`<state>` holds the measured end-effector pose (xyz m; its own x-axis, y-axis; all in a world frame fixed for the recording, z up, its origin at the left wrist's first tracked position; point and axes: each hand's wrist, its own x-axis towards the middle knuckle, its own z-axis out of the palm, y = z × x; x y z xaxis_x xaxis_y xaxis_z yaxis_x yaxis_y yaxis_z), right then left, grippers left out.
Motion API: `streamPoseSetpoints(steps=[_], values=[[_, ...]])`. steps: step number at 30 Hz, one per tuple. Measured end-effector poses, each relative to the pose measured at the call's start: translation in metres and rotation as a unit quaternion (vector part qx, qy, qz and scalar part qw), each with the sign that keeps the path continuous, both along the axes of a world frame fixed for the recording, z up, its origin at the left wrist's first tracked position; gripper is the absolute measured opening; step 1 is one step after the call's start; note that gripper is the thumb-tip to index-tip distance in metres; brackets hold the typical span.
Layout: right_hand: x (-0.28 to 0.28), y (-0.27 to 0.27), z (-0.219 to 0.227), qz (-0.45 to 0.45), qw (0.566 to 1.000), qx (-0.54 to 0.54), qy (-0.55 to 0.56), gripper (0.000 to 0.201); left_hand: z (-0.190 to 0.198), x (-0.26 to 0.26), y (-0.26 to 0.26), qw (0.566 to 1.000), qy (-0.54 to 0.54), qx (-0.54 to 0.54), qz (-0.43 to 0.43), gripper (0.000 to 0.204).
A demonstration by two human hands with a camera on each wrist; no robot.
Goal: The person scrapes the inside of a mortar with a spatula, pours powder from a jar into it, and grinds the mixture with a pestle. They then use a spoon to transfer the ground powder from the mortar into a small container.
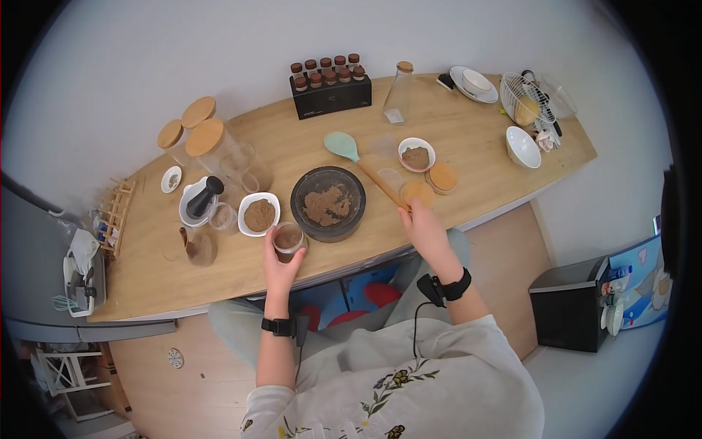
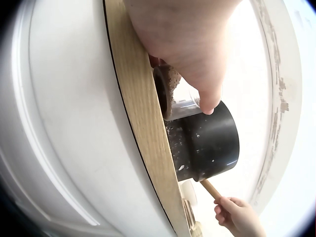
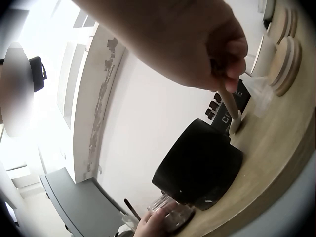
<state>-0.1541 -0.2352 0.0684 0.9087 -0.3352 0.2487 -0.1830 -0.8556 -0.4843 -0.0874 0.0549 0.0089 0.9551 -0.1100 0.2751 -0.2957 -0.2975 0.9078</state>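
Note:
My left hand (image 1: pixel 281 267) grips a small glass jar (image 2: pixel 185 101) of brown powder, thumb on its near side, close beside the black bowl. That heavy black bowl (image 1: pixel 329 235) stands at the middle of the table with clumpy brown paste (image 1: pixel 327 205) inside. In my right hand (image 1: pixel 425 228) is the end of the wooden handle of a spatula (image 1: pixel 380 183) with a mint-green head. The spatula slants away to the right of the bowl, its head low over the tabletop in the right wrist view.
Left of the jar are a square white dish (image 1: pixel 243 224) of brown powder, a white mortar with a dark pestle (image 1: pixel 210 192) and cork-lidded jars (image 1: pixel 205 139). A white bowl (image 1: pixel 403 161) and round wooden lids (image 1: pixel 442 176) lie right. Behind stand a spice rack (image 1: pixel 333 102) and corked flask (image 1: pixel 398 95).

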Motion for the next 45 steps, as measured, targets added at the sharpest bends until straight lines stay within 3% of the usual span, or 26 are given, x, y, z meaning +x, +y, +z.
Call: streamPoseSetpoints(steps=[6, 9, 15, 21, 24, 27, 30, 33, 36, 42, 45], values=[[-0.009, -0.006, 0.041, -0.016, 0.968, 0.222, -0.116, 0.022, 0.005, -0.003, -0.001, 1.000, 0.011, -0.011, 0.007, 0.070], [-0.007, -0.010, 0.056, -0.022, 0.923, 0.333, -0.195, 0.018, 0.005, -0.003, -0.001, 1.000, -0.003, 0.000, 0.011, 0.070], [0.035, -0.010, 0.093, 0.006, 0.859, 0.397, -0.324, 0.017, 0.004, -0.003, -0.002, 1.000, -0.004, -0.020, 0.005, 0.069], [0.091, 0.008, 0.085, 0.003, 0.659, 0.630, -0.410, 0.020, 0.007, -0.002, -0.002, 1.000, -0.008, -0.002, 0.009, 0.069], [0.118, 0.008, 0.050, 0.054, 0.702, 0.604, -0.373, 0.021, 0.009, -0.003, -0.001, 1.000, -0.007, 0.004, 0.007, 0.070], [0.118, 0.023, 0.079, 0.045, 0.734, 0.555, -0.389, 0.025, 0.011, -0.003, -0.001, 1.000, 0.009, -0.015, 0.004, 0.069], [0.105, 0.035, 0.124, 0.146, 0.714, 0.525, -0.440, 0.024, 0.004, 0.000, 0.001, 1.000, 0.007, -0.017, 0.005, 0.069], [0.084, 0.052, 0.159, 0.302, 0.688, 0.447, -0.485, 0.022, 0.004, 0.000, 0.002, 1.000, -0.012, -0.002, 0.006, 0.070], [0.065, 0.074, 0.173, 0.357, 0.720, 0.435, -0.405, 0.022, 0.008, -0.001, 0.002, 1.000, 0.003, -0.013, 0.008, 0.070], [0.063, 0.095, 0.154, 0.381, 0.777, 0.439, -0.242, 0.026, 0.006, 0.001, 0.005, 1.000, -0.002, -0.016, 0.001, 0.068], [0.074, 0.095, 0.143, 0.389, 0.828, 0.318, -0.249, 0.026, 0.006, 0.001, 0.005, 1.000, -0.005, -0.008, 0.002, 0.068]])
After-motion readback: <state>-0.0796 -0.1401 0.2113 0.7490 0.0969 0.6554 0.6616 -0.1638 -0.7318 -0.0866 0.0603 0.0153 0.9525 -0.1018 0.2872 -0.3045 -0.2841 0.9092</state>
